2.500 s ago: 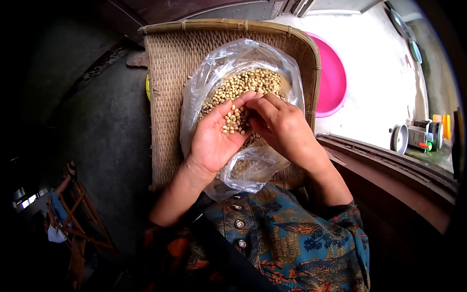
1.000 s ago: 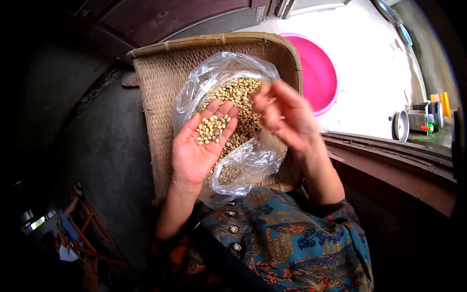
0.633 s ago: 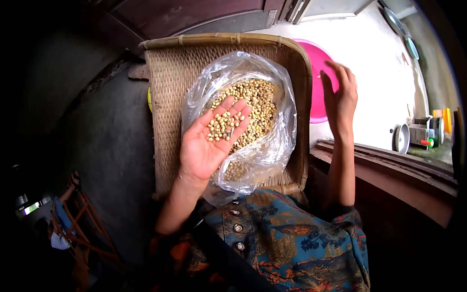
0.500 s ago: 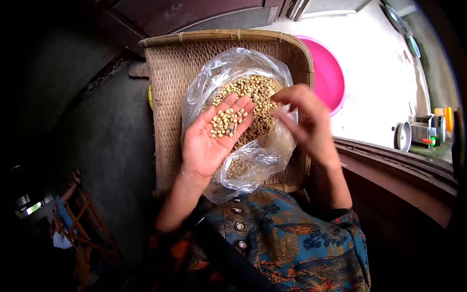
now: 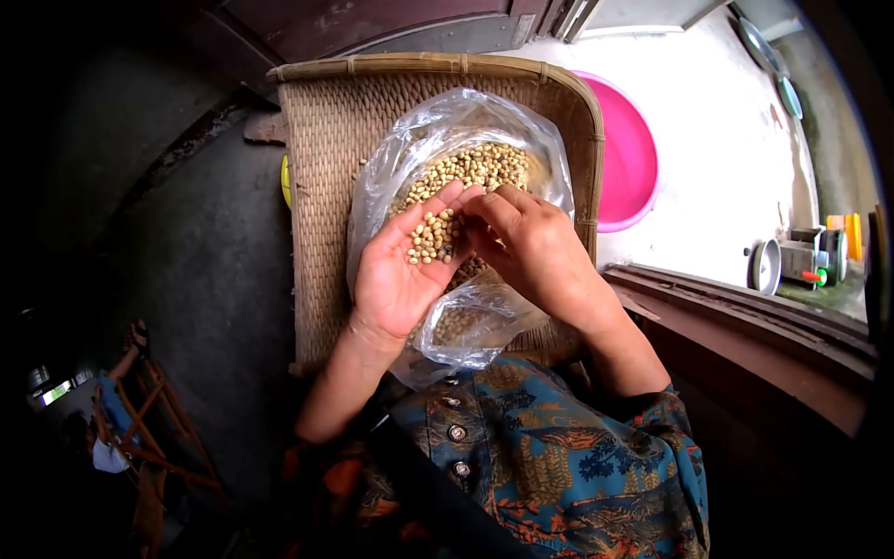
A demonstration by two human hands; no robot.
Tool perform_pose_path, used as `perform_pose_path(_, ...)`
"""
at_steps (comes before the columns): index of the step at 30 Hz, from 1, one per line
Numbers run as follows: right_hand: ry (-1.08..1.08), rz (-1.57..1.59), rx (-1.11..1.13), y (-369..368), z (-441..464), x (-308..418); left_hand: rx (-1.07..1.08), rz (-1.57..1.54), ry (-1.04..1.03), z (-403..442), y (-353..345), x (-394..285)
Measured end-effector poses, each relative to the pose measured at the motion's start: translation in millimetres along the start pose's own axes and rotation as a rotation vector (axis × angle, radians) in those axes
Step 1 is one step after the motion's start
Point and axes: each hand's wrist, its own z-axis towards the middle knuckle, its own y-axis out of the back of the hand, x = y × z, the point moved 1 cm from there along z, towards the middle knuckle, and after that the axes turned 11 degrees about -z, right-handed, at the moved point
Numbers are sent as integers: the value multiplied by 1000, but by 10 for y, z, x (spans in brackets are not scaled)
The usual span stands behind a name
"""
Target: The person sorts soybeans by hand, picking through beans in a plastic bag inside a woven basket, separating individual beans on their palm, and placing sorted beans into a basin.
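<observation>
My left hand (image 5: 389,279) lies palm up with slightly curled fingers, holding a small heap of pale soybeans (image 5: 431,238). Over its fingertips, my right hand (image 5: 537,252) bends down with thumb and fingers drawn together at the heap's right side. Its fingertips are partly hidden, so what they pinch cannot be made out. Beneath both hands, a clear plastic bag (image 5: 386,168) stands open with many more soybeans (image 5: 480,166) inside. A crumpled fold of the bag covers some beans near my body. The bag rests in a woven bamboo basket (image 5: 321,205).
A bright pink basin (image 5: 626,154) sits beyond the basket's right side. A wooden sill (image 5: 745,321) runs along the right, with a metal pan (image 5: 766,266) outside it. At lower left, a person's foot (image 5: 138,337) shows near a wooden chair (image 5: 172,419).
My right hand has moved left and down from the bag's right side to the beans in my left palm, its fingers closing together. My left hand stays nearly in place.
</observation>
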Motion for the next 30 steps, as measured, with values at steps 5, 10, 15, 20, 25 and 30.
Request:
perform_pose_path(5,27,-155,23,-61,50,70,-27,29,3,2,53,8)
perform_pose_path(10,7,-140,-3,-113,88,70,-59,30,-19,12,90,-13)
perform_pose_path(15,-15,-135,-25,-109,46,49,-19,13,30,25,117,7)
perform_pose_path(20,-30,-97,-55,-19,7,31,4,-59,67,47,152,12)
perform_pose_path(25,-177,-297,-334,438,-12,-290,34,-114,62,23,-1,12)
perform_pose_path(30,-351,-499,-357,668,-67,-660,32,-160,60,37,-14,8)
